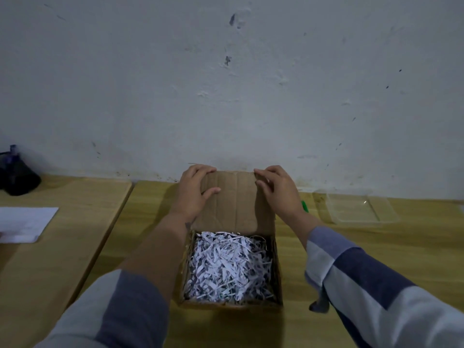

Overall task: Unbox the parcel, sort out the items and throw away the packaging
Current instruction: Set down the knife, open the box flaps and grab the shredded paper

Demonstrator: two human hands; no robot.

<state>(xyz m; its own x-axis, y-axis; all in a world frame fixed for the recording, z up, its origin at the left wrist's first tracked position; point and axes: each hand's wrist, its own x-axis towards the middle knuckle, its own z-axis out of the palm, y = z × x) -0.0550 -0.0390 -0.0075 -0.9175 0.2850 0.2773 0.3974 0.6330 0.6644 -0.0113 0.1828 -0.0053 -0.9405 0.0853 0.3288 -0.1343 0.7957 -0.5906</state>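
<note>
A brown cardboard box (277,277) stands open on the wooden table in front of me. White shredded paper (228,264) fills it to the top and hides whatever lies below. Its lid flap (236,204) stands up at the far side, toward the wall. My left hand (194,194) grips the flap's upper left corner, fingers over the top edge and thumb on the inner face. My right hand (278,189) grips the upper right corner in the same way.
A clear plastic tray (361,209) lies at the right by the wall, with a green object (304,205) partly hidden behind my right wrist. On a second table at the left are a white sheet of paper (25,223) and a dark object (18,175).
</note>
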